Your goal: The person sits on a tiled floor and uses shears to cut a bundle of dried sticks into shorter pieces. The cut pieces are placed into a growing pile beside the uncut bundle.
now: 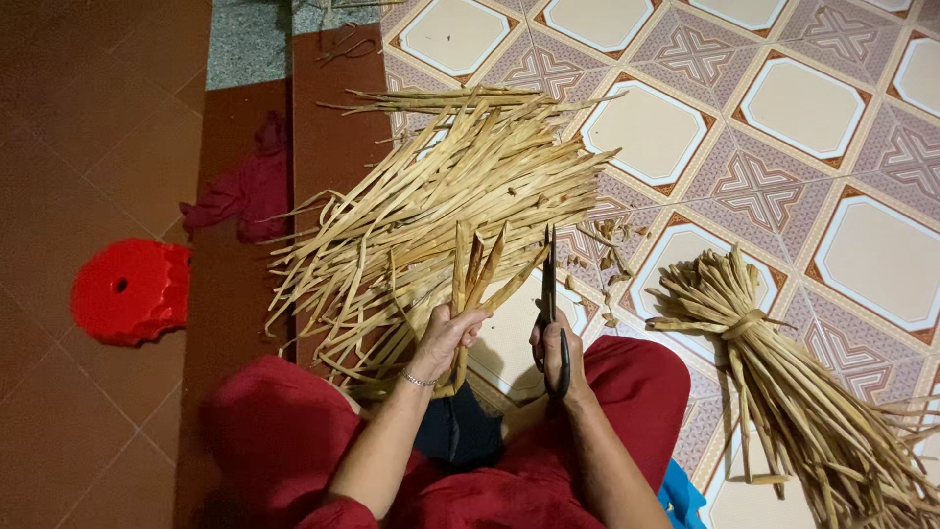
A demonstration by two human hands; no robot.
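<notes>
Head view: the left hand (446,338) grips a few strips (475,279), ends fanning up and away. The right hand (558,348) is closed on the scissors (550,294), blades shut, just right of the strips. This looks like trimming; next the blades must open at the tips. Loose pile (441,196) lies far, tied bundle (783,382) right; bare tiles (803,108) give room.

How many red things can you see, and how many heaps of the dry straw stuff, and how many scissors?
Red things: 3, a plastic stool, a crumpled cloth, and the person's red clothes.
Dry strip heaps: 2, a loose pile and a tied bundle.
Scissors: 1, in the right hand.
Total: 6.
</notes>
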